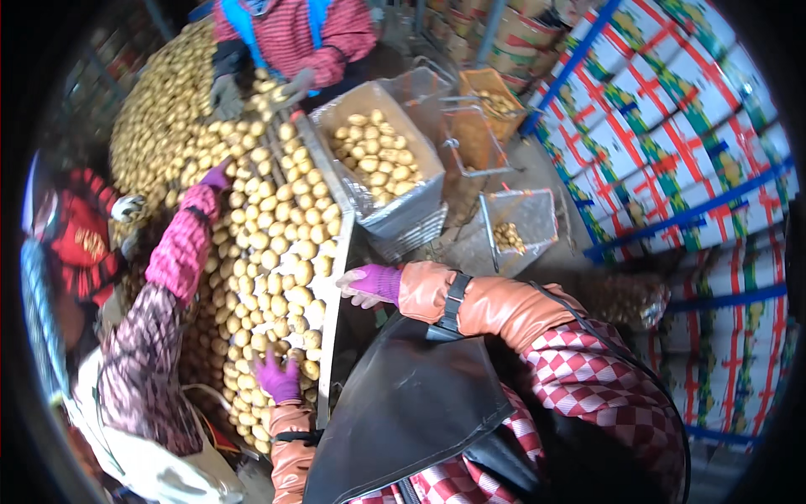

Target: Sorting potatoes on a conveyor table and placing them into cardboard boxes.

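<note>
Loose yellow potatoes [277,242] cover a sorting table with a pale metal rim [332,340]. My left hand [279,378], in a purple glove, is over the potatoes at the near end, its fingers spread among them. I see no potato gripped in it. At the table's right rim is my right hand [370,285], in a purple glove with pale fingers. Its fingers point left and hold nothing that I can see. Beyond that hand stands a lined cardboard box [412,151] partly filled with potatoes.
A co-worker's purple-gloved hand [217,175] reaches in from the left. Across the table, another person's gloved hand [227,97] is by the potatoes. Wire-framed bins [526,211] with some potatoes stand on the floor. Stacked printed cartons [661,126] rise at right.
</note>
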Tool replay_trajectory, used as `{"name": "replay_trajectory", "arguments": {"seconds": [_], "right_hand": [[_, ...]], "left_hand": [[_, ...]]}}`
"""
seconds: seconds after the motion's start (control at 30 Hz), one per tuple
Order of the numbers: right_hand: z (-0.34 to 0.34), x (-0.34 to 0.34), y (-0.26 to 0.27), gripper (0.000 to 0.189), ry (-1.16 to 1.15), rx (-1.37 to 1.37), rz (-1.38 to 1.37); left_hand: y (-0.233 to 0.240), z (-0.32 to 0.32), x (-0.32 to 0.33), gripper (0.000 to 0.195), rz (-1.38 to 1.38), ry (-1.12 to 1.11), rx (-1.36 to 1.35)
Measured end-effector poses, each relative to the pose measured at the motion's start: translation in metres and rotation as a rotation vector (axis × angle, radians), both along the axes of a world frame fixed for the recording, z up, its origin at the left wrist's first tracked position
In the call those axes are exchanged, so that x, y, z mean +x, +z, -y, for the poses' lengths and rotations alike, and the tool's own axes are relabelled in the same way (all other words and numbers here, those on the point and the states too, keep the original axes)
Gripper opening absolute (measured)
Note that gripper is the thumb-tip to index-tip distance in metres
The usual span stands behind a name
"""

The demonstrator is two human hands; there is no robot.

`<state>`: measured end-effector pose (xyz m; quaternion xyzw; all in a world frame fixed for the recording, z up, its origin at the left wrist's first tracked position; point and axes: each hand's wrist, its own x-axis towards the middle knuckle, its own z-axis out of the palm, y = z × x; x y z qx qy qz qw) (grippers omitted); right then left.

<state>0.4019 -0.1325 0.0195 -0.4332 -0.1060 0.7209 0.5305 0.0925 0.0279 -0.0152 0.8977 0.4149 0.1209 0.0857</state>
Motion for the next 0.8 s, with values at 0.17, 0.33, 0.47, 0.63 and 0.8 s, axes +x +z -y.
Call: {"name": "replay_trajectory", "arguments": {"seconds": [0.17, 0.33, 0.47, 0.63, 0.8], "right_hand": [[-0.016, 0.003, -0.061, 0.020, 0.117, 0.016, -0.531], [-0.029, 0.014, -0.071, 0.019, 0.143, -0.075, -0.517], [-0.040, -0.011, -0.031, 0.012, 0.178, -0.108, -0.055], [-0.075, -0.001, -0.062, 0.038, 0.254, -0.107, -0.237], [-0.093, -0.002, -0.053, 0.041, 0.428, 0.029, -0.051]], "left_hand": [[-0.006, 0.048, -0.024, 0.057, 0.202, 0.077, -0.154], [-0.005, 0.035, -0.023, 0.061, 0.212, 0.274, -0.124], [-0.025, 0.026, -0.012, 0.069, 0.134, 0.382, -0.027], [0.004, 0.003, 0.023, 0.063, 0.364, 0.115, -0.243], [-0.013, 0.041, -0.002, 0.065, 0.048, 0.359, 0.007]]}}
